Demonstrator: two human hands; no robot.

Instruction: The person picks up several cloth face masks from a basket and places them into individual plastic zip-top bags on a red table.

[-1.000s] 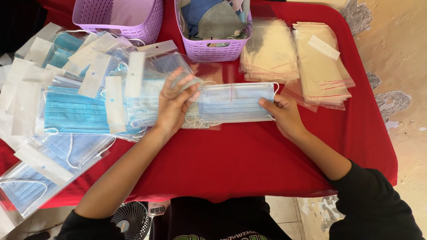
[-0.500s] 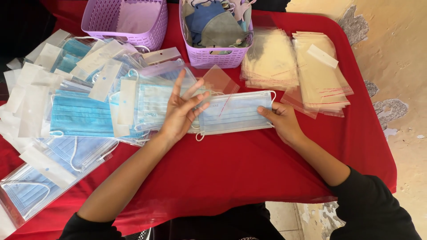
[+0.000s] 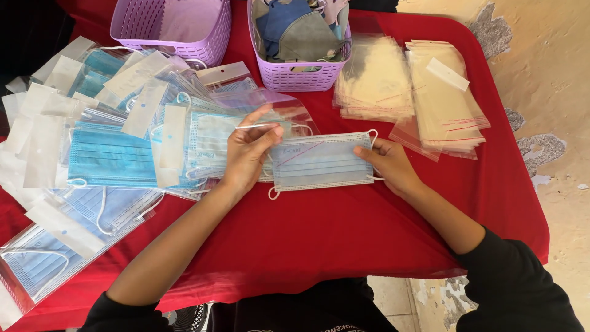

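- A light blue face mask (image 3: 321, 161) is being held flat on the red tablecloth (image 3: 344, 233), in the middle of the table.
- The left end of the mask is being gripped by the left hand (image 3: 249, 154), with the fingers bent around its edge.
- A thin white ear loop (image 3: 261, 125) is being pinched up by the fingertips of that hand.
- The right end of the mask is being held by the right hand (image 3: 390, 165), with the thumb lying on top.
- A clear plastic bag (image 3: 279, 107) is lying just behind the mask, partly under it.
- Many packed blue masks (image 3: 110, 154) are being kept in a spread-out pile to the left, touching each other.
- Two stacks of empty clear bags (image 3: 418, 92) are being kept to the right, near the right hand.
- Two purple baskets are standing at the far edge: the left basket (image 3: 175, 27) and the right basket (image 3: 301, 67), which is being filled with grey and blue cloth masks (image 3: 301, 31).
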